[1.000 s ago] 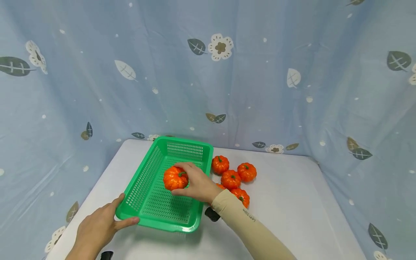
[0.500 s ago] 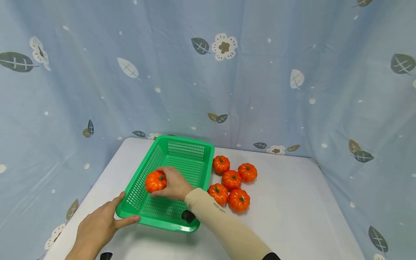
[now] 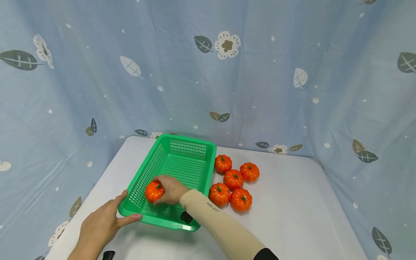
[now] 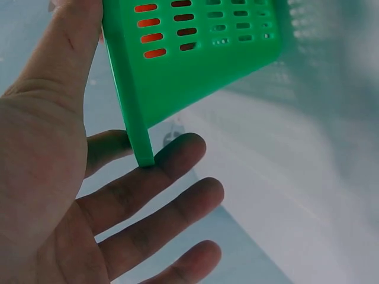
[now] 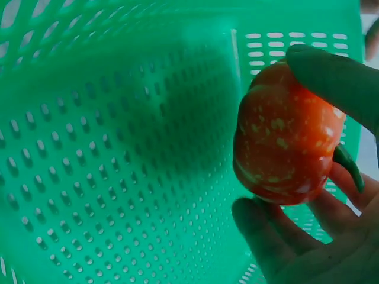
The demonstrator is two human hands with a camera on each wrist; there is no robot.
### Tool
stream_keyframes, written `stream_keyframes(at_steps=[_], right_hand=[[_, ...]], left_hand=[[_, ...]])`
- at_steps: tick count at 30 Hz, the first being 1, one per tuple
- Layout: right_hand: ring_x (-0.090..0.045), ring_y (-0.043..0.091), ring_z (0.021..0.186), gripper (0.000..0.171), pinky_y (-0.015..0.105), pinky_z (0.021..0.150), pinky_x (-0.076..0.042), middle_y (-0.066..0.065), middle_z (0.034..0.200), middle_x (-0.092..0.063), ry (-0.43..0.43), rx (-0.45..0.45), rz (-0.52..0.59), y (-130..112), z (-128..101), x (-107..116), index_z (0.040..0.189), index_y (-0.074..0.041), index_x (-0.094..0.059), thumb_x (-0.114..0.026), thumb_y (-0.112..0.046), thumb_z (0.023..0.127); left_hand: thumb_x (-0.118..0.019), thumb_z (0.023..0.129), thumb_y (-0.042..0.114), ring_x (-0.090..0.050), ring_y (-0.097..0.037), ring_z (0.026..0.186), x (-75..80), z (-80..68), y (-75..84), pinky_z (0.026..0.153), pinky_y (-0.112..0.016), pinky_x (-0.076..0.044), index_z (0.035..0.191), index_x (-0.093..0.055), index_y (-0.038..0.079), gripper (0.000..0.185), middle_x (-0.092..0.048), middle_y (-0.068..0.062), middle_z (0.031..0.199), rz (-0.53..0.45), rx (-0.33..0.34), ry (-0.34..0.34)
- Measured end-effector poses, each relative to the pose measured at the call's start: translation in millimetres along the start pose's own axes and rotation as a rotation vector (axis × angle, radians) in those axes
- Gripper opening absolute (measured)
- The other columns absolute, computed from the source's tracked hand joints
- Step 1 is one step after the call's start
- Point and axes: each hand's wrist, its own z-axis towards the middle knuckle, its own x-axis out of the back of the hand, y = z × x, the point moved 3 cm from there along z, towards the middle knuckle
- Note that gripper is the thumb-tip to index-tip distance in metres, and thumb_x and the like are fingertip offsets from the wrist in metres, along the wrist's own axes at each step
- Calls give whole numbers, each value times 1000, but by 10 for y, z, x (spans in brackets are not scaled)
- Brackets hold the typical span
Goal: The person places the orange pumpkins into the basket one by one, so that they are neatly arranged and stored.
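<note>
My right hand (image 3: 171,189) holds a small orange pumpkin (image 3: 152,192) with a green stem, low inside the green plastic basket (image 3: 186,165). In the right wrist view the thumb lies on one side of the pumpkin (image 5: 284,136) and fingers on the other, with the perforated basket floor beyond. At the basket's near left corner, my left hand (image 3: 100,224) touches the rim with thumb and fingers spread. The left wrist view has the basket rim (image 4: 127,100) against its fairly straight fingers; orange shows through the slots.
Several more orange pumpkins (image 3: 233,179) lie in a cluster on the white table (image 3: 292,206), right of the basket. A blue patterned curtain (image 3: 260,90) hangs behind and on both sides of the table.
My right hand has carried the pumpkin leftward, then lowered it toward the basket's near left part. The left hand stays at the corner. Pumpkins hidden by the right arm now show.
</note>
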Motion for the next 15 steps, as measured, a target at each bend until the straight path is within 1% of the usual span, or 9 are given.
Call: stream_keyframes(at_steps=[4, 9, 12, 15], right_hand=[[-55, 3, 116, 71, 19, 93, -46, -10, 135, -56, -31, -12, -56, 6, 33, -79, 141, -23, -53, -90, -30, 80], [-55, 3, 107, 63, 17, 87, -48, -9, 127, -55, -41, -33, -60, 19, 55, -128, 129, -24, -57, -92, -24, 77], [-55, 3, 102, 64, 17, 83, -49, -8, 125, -53, -40, -32, -69, 25, 51, -137, 127, -25, -56, -94, -22, 74], [-56, 4, 103, 69, 18, 82, -50, -6, 126, -51, -39, -37, -80, 36, 49, -149, 129, -26, -54, -94, -22, 73]], left_hand=[[-61, 67, 90, -65, -44, 102, 0, -7, -11, 64, -50, -53, 153, -44, 6, 121, -60, -31, 131, -3, 1, 2], [-61, 67, 90, -66, -43, 100, -1, -6, -17, 64, -51, -53, 152, -45, 6, 121, -61, -31, 130, -5, -1, 6], [-61, 66, 90, -66, -44, 100, -5, 5, -11, 65, -52, -54, 152, -45, 5, 121, -60, -31, 129, -4, -1, 6], [-61, 66, 90, -66, -44, 100, -14, 15, 0, 65, -52, -53, 152, -45, 6, 121, -60, -31, 129, -4, -2, 2]])
